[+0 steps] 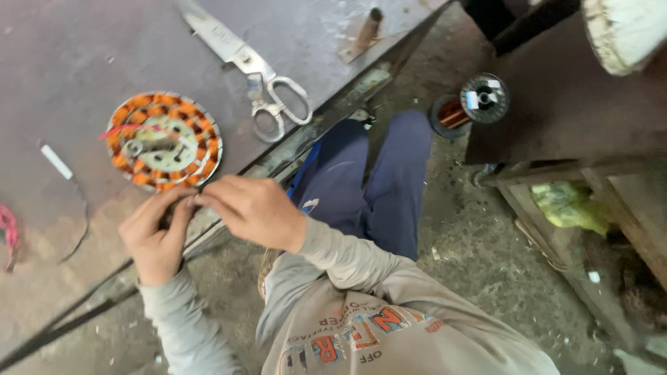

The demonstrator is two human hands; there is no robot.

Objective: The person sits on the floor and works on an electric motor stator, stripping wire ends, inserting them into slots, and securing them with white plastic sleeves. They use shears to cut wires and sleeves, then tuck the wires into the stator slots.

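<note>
Copper windings, orange and shiny, ring the round motor stator (165,141) lying flat on the dark metal workbench (83,55). A bit of red wire sticks out of it at about 9 o'clock, and there's a grey metal hub in the middle.

Both hands meet right at the bench edge, just off the stator's rim at roughly 5 to 6 o'clock. The left hand (156,236) has its fingers curled and pressed together, fingertips pointing up toward the stator. The right hand (253,208) comes in from 3 o'clock, fingers bunched and pinching at the same spot where the two hands touch. Whatever's between the fingertips is too thin or hidden to make out, could be wire, can't tell.

Up at 1 o'clock from the stator sits a big pair of metal scissors (260,76), blades pointing to the top left, well apart from the hands. A small white stick (56,162) lies at 9 o'clock from the stator. Off the bench on the right, a spool of copper wire (467,105) rests on its side near a dark wooden stand (563,104). The person's dark blue trousers (379,180) sit between bench and spool.
</note>
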